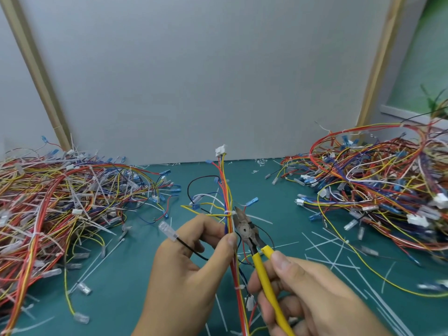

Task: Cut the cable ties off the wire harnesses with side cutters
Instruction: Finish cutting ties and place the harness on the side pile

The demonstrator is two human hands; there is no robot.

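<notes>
Poised at a white cable tie (227,212).
Pinching wire harness (228,190) in left fingers (230,241), gripping side cutters (244,229) in right fingers (281,260).

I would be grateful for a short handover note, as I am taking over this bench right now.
Left hand: grips the held harness, keeping it upright.
Right hand: grips the side cutters by the yellow handles, tips at the upper cable tie.
Done: cut tie strips lie on the green mat.
Left: the upper tie looks uncut, and a lower cable tie is on the same harness.
Harnesses are piled in a left pile and a right pile; I cannot tell which is finished.
</notes>
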